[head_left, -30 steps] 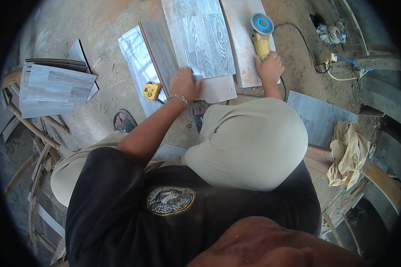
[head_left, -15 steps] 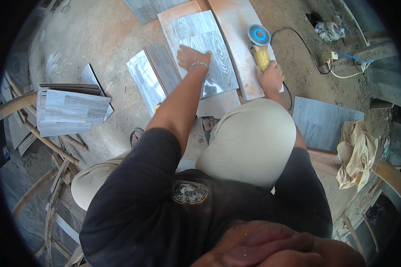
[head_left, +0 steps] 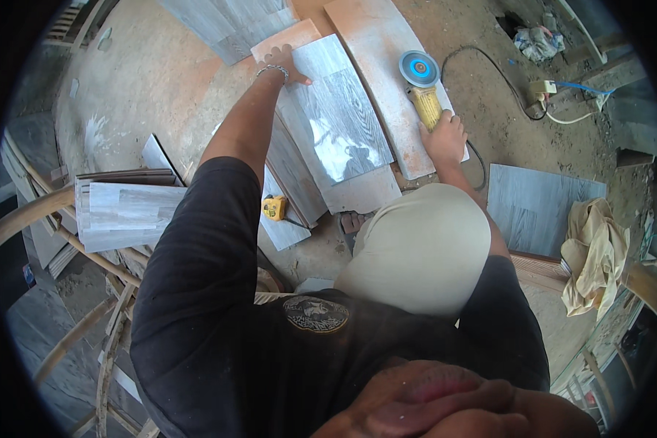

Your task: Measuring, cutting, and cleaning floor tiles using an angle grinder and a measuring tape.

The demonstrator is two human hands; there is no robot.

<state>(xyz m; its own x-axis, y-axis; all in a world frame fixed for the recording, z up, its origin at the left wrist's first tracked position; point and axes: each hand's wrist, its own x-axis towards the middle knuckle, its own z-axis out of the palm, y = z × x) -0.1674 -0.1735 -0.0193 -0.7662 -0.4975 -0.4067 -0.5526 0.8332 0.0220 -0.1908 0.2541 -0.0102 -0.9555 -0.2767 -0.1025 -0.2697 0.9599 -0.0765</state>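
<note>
Fingers (head_left: 273, 55) loosely spread, the left hand (head_left: 284, 67) sits at the far left corner of a grey plank (head_left: 343, 109); from where I stand, I can't tell whether it presses down. Right of that plank, the right hand (head_left: 446, 139) is wrapped around a yellow grinder (head_left: 427, 106) over a dusty board (head_left: 369, 55). A yellow tape measure (head_left: 274, 208) lies left of the plank's near end, stacked planks (head_left: 128, 215) farther left, and a crumpled tan cloth (head_left: 595, 252) well to the plank's right.

A crumpled beige cloth (head_left: 595, 255) lies near a wooden pole (head_left: 644, 290).
</note>
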